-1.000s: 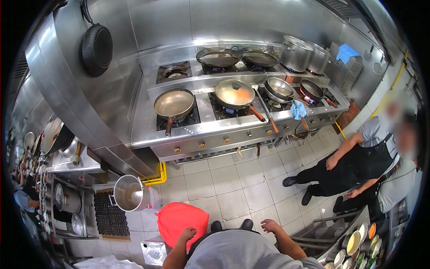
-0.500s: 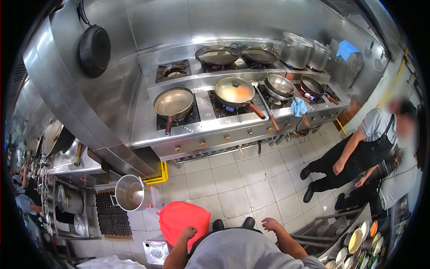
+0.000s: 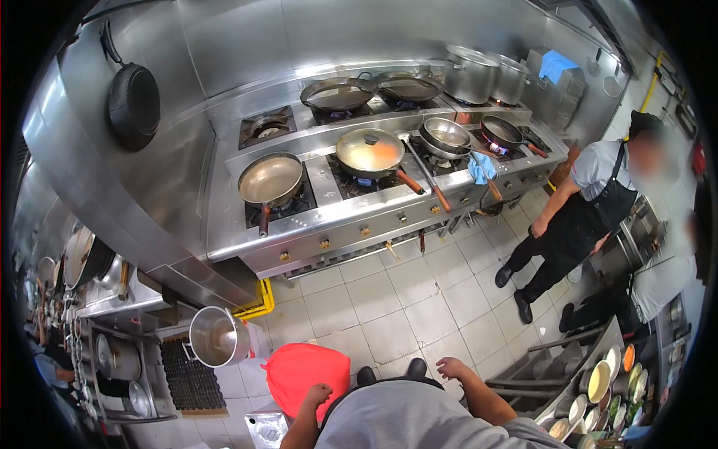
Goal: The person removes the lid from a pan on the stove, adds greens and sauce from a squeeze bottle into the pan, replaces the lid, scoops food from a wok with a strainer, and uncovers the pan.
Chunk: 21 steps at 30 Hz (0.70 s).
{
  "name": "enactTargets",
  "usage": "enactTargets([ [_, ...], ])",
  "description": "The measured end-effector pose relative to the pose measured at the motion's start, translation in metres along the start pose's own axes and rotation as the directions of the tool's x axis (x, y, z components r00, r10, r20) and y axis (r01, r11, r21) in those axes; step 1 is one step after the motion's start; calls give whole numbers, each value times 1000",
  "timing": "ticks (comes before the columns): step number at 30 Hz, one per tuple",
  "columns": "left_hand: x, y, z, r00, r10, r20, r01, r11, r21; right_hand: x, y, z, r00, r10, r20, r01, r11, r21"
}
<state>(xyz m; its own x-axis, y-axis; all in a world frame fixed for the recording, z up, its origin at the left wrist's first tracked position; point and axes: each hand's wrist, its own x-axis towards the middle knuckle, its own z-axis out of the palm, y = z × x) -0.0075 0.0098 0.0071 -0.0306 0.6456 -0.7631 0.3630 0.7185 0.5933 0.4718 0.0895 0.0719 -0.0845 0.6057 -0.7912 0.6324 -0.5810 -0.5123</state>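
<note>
My left hand (image 3: 320, 394) hangs at my left side with its fingers curled in and nothing visible in them. Below it is a bright red bag-like bundle (image 3: 303, 374); I cannot tell whether the hand touches it. On my right, my right hand (image 3: 451, 367) is held over the tiled floor, fingers loosely bent and apart, holding nothing. Ahead of me, out of reach of both hands, a frying pan (image 3: 271, 179) and a lidded pan (image 3: 370, 151) sit on the front of the stove (image 3: 314, 243).
A large metal pot (image 3: 218, 337) stands left, near a black mat (image 3: 192, 376). Two people stand at right, one in a black apron (image 3: 598, 202). A counter with several food containers (image 3: 598, 382) is at lower right. Flames show under some pans.
My view has shifted slightly, moving the stove leftward in the picture. The person in the apron stands more upright and has turned. My hands stay nearly in place.
</note>
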Motion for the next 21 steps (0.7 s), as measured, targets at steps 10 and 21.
enactTargets([
  [10, -5, 1, -3, 999, 16, -32, -16, 1000, -12, 1, 0, 3, 999, 24, 37, -23, 999, -43],
  [21, -10, 3, -8, 1000, -7, 22, 4, 989, 145, 5, 4, 2, 998, 22, 51, -21, 999, -28],
])
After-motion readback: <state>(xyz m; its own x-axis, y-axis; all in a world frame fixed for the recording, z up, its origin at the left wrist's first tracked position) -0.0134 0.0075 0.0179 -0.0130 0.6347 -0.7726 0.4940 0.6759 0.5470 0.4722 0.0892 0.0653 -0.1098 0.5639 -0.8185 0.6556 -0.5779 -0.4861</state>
